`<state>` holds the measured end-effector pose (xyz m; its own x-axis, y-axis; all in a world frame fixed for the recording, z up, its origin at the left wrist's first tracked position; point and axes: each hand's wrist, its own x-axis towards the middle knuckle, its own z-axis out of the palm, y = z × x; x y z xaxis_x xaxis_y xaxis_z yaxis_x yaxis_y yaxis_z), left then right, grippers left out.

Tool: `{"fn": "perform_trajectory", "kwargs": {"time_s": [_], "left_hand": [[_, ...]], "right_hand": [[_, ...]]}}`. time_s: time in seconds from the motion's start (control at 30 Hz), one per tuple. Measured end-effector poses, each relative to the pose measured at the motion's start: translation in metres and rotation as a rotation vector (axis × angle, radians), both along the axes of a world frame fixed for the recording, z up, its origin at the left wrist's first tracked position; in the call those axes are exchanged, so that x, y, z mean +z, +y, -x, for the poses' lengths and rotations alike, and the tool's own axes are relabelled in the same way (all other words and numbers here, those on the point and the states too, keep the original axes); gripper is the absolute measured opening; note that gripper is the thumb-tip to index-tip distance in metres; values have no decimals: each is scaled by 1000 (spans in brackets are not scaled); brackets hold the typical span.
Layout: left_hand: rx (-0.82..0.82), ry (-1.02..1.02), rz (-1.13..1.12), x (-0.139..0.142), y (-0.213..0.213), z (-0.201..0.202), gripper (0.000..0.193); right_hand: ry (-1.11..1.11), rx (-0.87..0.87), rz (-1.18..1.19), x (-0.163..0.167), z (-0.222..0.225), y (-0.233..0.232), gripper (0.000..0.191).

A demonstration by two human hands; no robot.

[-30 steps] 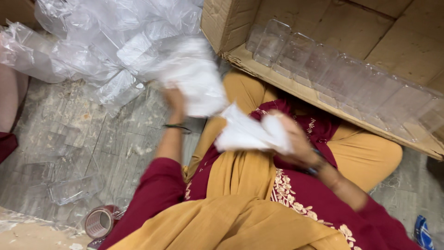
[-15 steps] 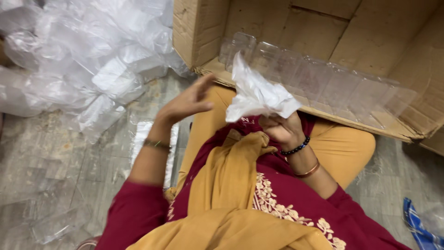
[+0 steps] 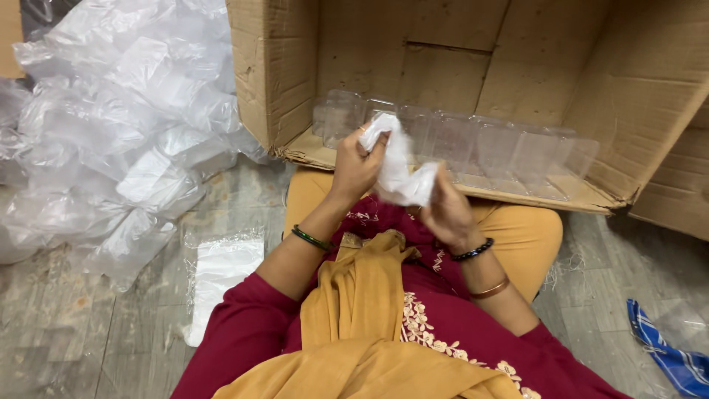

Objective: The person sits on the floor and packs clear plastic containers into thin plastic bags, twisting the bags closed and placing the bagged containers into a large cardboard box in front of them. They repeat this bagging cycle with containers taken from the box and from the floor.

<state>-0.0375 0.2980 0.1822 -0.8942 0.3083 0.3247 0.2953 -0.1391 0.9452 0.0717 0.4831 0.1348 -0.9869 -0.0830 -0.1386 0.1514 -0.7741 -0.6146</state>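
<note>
Both of my hands hold one crumpled white plastic bag (image 3: 399, 166) above my lap. My left hand (image 3: 356, 165) grips its upper left end, fingers closed around it. My right hand (image 3: 445, 210) pinches its lower right end. Just beyond the bag, a row of clear plastic containers (image 3: 480, 148) lies along the lower flap of an open cardboard box (image 3: 650, 81) that rests on its side in front of me.
A big heap of clear plastic bags (image 3: 125, 140) covers the floor at the left. A flat stack of small white bags (image 3: 221, 277) lies by my left knee. A blue cloth (image 3: 668, 351) lies at the lower right on the grey stone floor.
My left hand has come back from the heap on the left and taken hold of the white bag. The bag now stretches between both hands, lower and nearer the box.
</note>
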Motion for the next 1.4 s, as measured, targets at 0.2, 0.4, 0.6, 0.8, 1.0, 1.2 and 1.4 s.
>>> {"fn": "perform_trajectory", "kwargs": {"time_s": [0.2,0.4,0.6,0.8,1.0,1.2,1.4], "left_hand": [[194,189,65,2,-2,-14,22],[114,-45,-122,-15,9,-7,23],[80,-457,-562,-61,12,50,21],[204,-329,-471,-91,18,86,29],[105,-508,-569,-91,13,58,26],[195,-459,-590,-83,-1,69,21],[98,-553,-683,-89,-25,106,11]], "right_hand": [[685,-76,-999,49,1,-4,117],[161,-110,-751,18,24,-45,26],[148,-123,-312,-10,52,-82,19],[160,11,-614,-13,48,-90,20],[125,157,-693,-42,35,-71,24],[41,123,-229,-58,50,-92,26],[58,375,-485,-26,20,-90,27]]}}
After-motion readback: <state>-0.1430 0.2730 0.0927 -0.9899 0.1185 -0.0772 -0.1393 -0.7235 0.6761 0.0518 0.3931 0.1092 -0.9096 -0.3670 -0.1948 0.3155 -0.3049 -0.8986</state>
